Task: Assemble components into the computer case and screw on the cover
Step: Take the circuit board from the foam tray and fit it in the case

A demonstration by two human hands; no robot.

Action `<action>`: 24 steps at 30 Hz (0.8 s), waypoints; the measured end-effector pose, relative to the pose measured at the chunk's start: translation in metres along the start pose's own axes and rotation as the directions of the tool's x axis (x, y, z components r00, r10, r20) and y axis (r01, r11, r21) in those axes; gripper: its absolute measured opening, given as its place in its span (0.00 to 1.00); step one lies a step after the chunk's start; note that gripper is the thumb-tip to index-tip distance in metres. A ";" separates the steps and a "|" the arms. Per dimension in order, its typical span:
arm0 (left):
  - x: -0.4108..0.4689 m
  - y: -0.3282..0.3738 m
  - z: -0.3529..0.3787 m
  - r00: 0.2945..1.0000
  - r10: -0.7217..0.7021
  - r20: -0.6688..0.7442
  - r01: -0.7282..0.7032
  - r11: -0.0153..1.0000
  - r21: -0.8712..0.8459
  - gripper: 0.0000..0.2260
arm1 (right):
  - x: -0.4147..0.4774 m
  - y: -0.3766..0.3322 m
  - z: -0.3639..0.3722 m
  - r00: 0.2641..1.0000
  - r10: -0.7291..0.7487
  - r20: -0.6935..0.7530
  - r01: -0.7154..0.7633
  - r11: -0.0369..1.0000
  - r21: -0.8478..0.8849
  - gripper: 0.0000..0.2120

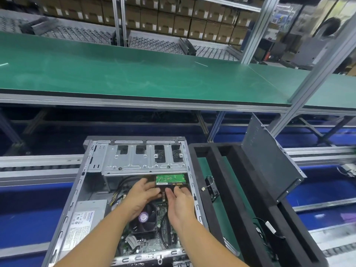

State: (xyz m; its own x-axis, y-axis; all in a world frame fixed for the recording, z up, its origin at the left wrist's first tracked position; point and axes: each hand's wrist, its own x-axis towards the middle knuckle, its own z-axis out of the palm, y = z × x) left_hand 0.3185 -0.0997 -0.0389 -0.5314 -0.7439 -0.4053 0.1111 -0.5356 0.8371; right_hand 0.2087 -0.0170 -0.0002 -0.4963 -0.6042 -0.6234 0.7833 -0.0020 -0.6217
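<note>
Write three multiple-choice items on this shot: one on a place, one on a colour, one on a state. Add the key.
1. Where is the cover?
A) flat on the green bench
B) leaning in the tray right of the case
C) screwed on

2. What colour is the drive's board?
A) red
B) green
C) blue

3. The case is:
A) open on top
B) closed
C) wrapped in film

Key:
1 B: the cover stands tilted in the black foam tray.
2 B: the board under the cage is green.
3 A: the fan and power supply show inside.
</note>
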 end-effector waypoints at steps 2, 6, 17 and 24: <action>-0.002 0.001 0.002 1.000 0.007 -0.015 -0.006 1.000 0.028 0.30 | 0.003 0.002 0.002 1.000 -0.006 -0.006 0.007 1.000 0.016 0.26; 0.000 0.001 0.002 0.999 0.018 -0.049 -0.016 0.999 0.046 0.26 | 0.009 0.001 0.010 1.000 0.012 -0.008 -0.012 0.998 0.063 0.27; 0.003 0.000 0.004 0.997 0.024 -0.073 -0.018 0.997 0.077 0.20 | 0.023 -0.001 0.014 0.998 0.052 0.021 -0.053 0.996 0.075 0.27; -0.002 0.004 0.005 0.997 0.051 -0.064 -0.044 0.994 0.095 0.21 | 0.012 -0.004 0.004 0.992 0.074 0.098 -0.058 0.986 -0.155 0.09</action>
State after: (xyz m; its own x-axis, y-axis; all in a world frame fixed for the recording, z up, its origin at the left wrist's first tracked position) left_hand 0.3157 -0.0985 -0.0335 -0.4701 -0.7941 -0.3852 0.0539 -0.4614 0.8855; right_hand 0.2009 -0.0277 -0.0034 -0.3978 -0.6780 -0.6181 0.7430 0.1571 -0.6506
